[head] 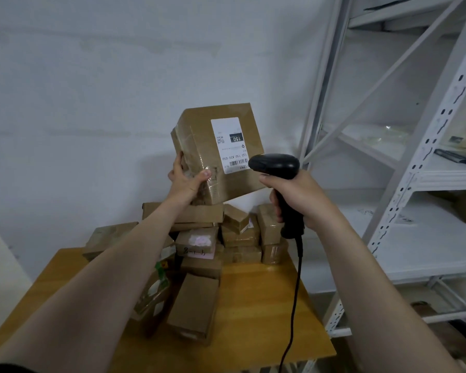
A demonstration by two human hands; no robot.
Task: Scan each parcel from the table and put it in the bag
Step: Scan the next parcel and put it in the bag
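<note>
White shelving (441,180) runs off the right edge. A wooden tabletop (253,305), cut off below, carries piled brown parcels (241,235), partly hidden by forearms. Above them the left hand (184,183) grips a taped brown parcel (199,141), its white label (229,145) facing a black scanner (276,163) clasped in the right hand (301,196).

— What does the left hand (184,181) hold?
— A taped parcel (199,135), up above the surface (253,319), its label (230,145) facing us.
— And the right hand (299,197)?
— It grips a black scanner (276,164) just beside the label.
</note>
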